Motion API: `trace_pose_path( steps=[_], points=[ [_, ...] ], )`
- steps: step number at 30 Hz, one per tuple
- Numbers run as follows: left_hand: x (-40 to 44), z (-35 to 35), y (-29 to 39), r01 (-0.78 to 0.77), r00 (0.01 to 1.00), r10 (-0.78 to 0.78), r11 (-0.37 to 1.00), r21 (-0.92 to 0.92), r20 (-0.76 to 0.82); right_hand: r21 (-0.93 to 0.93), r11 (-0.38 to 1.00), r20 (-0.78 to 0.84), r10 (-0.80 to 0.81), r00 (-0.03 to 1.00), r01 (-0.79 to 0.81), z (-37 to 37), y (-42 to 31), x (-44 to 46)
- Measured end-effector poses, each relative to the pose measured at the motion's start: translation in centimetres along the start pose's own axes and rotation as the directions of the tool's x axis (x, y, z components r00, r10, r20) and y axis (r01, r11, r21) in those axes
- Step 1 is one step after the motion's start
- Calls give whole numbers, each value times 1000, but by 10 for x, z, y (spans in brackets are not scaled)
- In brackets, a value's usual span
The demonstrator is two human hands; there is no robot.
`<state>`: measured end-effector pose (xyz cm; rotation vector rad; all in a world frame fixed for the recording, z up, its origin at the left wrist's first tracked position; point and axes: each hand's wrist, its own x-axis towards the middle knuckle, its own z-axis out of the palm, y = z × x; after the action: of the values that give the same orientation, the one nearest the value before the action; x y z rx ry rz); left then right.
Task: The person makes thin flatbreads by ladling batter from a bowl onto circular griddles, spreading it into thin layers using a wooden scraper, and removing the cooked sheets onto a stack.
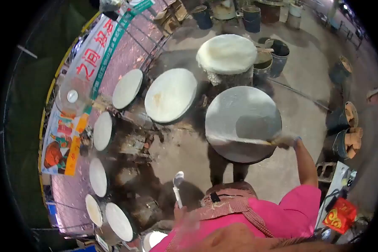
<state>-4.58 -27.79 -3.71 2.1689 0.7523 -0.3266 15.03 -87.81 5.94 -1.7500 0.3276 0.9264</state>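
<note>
My right hand (286,142), smeared by motion, grips one end of a long, thin, pale spreader (239,140). The spreader lies across the large round griddle (243,109) in front of me. A greyish wet-looking layer covers much of the griddle, with a darker patch right of its middle. Down at my left side, my left hand (180,212) is closed around the handle of a ladle (177,185). The ladle points upward, its bowl coated white, well apart from the griddle.
White-topped round griddles (171,95) stand in an arc to my left, several of them. Another, heaped white (227,53), is just beyond mine. Buckets (279,54) stand behind it, and more buckets (346,143) to the right. A red bag (341,215) lies at lower right.
</note>
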Motion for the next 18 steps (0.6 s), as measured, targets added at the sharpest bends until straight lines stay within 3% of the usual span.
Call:
trace_pose_path(
  steps=[1,2,5,7,9,11,13,16,18],
  points=[
    [-2,-1,10,78,997,-77,996,-36,30,125,992,33,22,999,-26,-13,72,24],
    [-9,0,21,107,994,-107,991,-74,11,147,987,10,70,997,-71,-14,53,-11],
    [-7,-2,1,138,985,-102,947,-289,138,147,989,-117,5,993,13,-26,53,23],
    [-4,-6,-11,117,988,-96,977,-179,125,198,912,-392,-263,881,360,-3,7,63],
    [-9,-13,-6,77,992,-71,995,-57,100,21,965,-328,-242,913,263,12,-50,58],
    [4,-27,-41,3,998,-4,1000,16,71,-162,929,-200,-361,911,332,16,-23,66],
    [-8,-40,-10,-41,996,41,999,3,81,-262,903,-100,-378,921,342,19,10,45],
    [22,-55,-51,114,976,-66,966,-231,208,-3,986,-308,-157,938,164,33,103,-51],
    [39,-65,-57,293,916,-157,891,-348,368,214,948,-566,-76,821,235,69,172,-121]
  ],
)
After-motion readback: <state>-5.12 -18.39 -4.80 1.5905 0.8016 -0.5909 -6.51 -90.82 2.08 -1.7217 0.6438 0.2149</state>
